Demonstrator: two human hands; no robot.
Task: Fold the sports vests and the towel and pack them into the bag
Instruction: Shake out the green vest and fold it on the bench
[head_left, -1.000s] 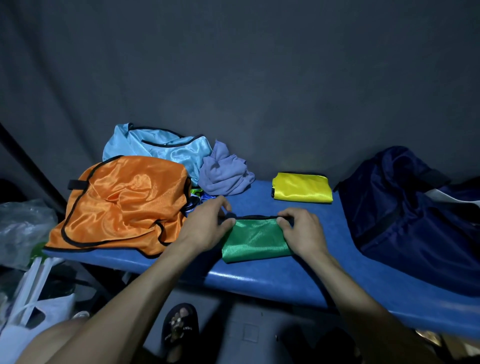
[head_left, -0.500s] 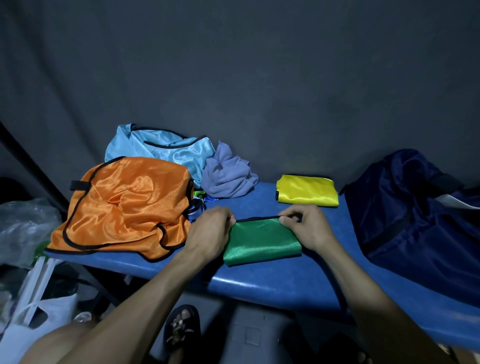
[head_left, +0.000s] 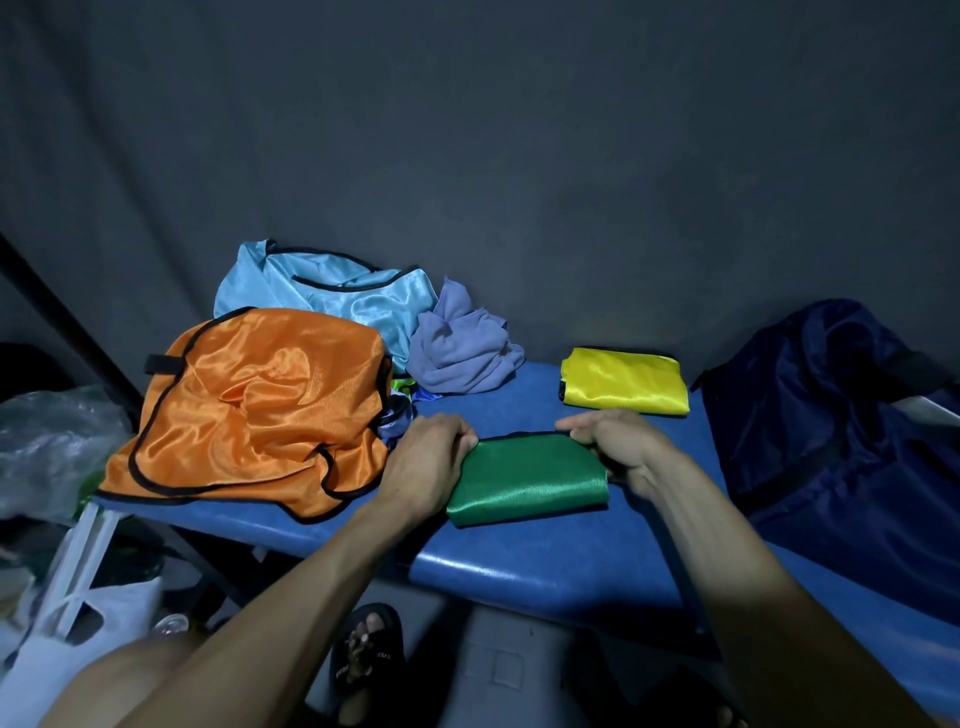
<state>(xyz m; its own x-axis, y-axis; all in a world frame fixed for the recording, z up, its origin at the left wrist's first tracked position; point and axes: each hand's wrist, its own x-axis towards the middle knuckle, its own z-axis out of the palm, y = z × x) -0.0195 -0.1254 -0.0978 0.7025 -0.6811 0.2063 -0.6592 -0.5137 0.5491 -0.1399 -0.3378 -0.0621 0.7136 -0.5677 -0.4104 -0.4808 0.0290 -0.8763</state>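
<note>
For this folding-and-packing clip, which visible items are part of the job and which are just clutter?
Job items: green vest, held by left hand and right hand; folded yellow vest; orange vest; light blue vest; purple towel; navy bag.

Lying about: clear plastic bag; white bag.

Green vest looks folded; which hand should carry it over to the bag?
Probably the right hand. It grips the green vest at the end facing the bag, with only bare bench between. The left hand grips the far end, beside the orange vest, and would have to cross over.
</note>
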